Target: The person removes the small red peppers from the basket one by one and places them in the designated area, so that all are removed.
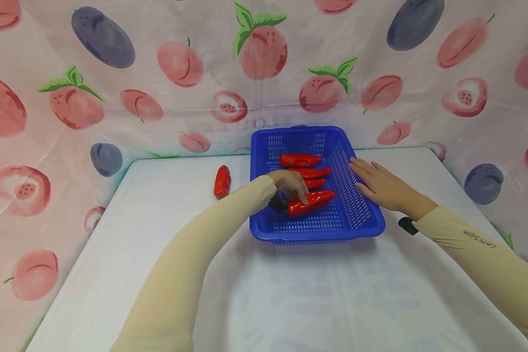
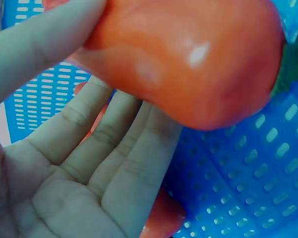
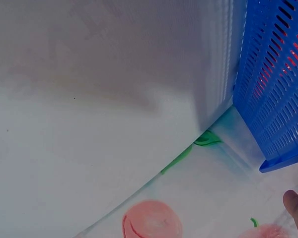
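Note:
My left hand reaches down into a blue plastic basket and pinches a red pepper between thumb and fingers. In the left wrist view this glossy pepper fills the top, its green stem end pointing right. Behind the hand lie several more red peppers in the basket, among them one at the back. My right hand rests at the basket's right rim with fingers straight. Only fingertips of it show in the right wrist view, beside the basket's slotted wall.
One red pepper lies on the white table, left of the basket. A fruit-patterned cloth hangs right behind the table's back edge, close to the basket. Dark wrist cameras, such as the right one, sit under the wrists.

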Demonstrator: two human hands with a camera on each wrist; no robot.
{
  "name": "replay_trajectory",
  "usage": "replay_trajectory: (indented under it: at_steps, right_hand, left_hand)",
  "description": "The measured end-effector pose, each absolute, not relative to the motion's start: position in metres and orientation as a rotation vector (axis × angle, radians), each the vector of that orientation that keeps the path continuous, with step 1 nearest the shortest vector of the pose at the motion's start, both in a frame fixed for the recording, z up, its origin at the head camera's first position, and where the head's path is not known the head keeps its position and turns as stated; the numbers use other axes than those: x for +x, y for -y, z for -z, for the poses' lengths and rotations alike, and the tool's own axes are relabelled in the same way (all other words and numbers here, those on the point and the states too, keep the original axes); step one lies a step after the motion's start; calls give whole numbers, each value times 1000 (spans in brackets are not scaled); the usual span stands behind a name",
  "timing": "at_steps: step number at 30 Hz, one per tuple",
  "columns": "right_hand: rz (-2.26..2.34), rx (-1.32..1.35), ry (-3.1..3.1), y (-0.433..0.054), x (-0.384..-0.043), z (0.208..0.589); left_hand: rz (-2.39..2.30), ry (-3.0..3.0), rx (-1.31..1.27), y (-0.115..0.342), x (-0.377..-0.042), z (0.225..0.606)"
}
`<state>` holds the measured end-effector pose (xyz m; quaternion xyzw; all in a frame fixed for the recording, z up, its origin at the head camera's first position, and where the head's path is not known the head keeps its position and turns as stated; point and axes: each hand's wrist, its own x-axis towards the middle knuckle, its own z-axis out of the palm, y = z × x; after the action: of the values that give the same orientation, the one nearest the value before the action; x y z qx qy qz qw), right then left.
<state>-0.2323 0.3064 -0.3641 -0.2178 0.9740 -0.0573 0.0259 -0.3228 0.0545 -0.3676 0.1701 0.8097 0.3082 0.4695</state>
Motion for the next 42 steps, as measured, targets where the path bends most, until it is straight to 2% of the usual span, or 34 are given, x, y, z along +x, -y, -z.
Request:
replay_trajectory:
  at_steps: [14, 22, 42]
  right_hand:
    - [174, -669, -3021, -305, -231, 364]
    - [179, -685, -3031, -306, -231, 365]
    - [192, -705, -3030, -308, -231, 366]
  left_hand:
    - [-1047, -2017, 363, -45, -328, 358]
    - [-1230, -2042, 414, -33, -330, 348]
    - [-1630, -2026, 392, 2, -318, 316]
